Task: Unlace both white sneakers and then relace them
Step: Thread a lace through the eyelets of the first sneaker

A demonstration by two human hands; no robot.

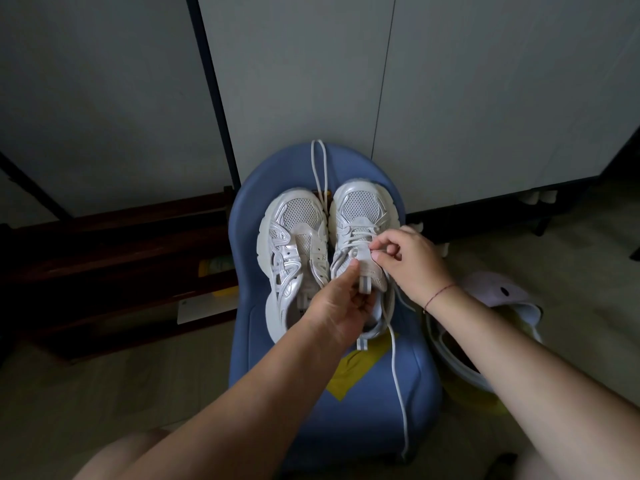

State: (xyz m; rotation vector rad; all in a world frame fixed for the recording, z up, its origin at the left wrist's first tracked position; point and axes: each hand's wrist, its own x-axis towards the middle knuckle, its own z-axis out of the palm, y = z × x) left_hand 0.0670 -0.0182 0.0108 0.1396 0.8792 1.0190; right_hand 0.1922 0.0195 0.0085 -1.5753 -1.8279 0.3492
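Two white sneakers on a blue seat (374, 427), head view, toes pointing away from the wearer. The left-side sneaker (294, 251) lies unlaced, just beside its partner. A loose lace (313, 164) runs from between the two toes over the far rim of the seat. The right-side sneaker (360, 213) carries a threaded lace (394, 358) crossed over its forward eyelets, with one free end trailing toward the viewer across the seat and past its near edge.

The left hand (339, 306) grips the tongue (363, 271) of the right-side sneaker, thumb on top and fingers curled beneath. This hand and its forearm hide that shoe's opening and part of the other shoe's heel. The right hand (405, 261) pinches the threaded lace between thumb and forefinger at the outer eyelets, which it covers. A thin red cord (440, 294) circles the right wrist.

A yellow patch (353, 372) lies on the seat under the heels. Dark wooden furniture (121, 254) stands at left, a pale lilac and white object (502, 296) at right, and grey panels (485, 98) behind
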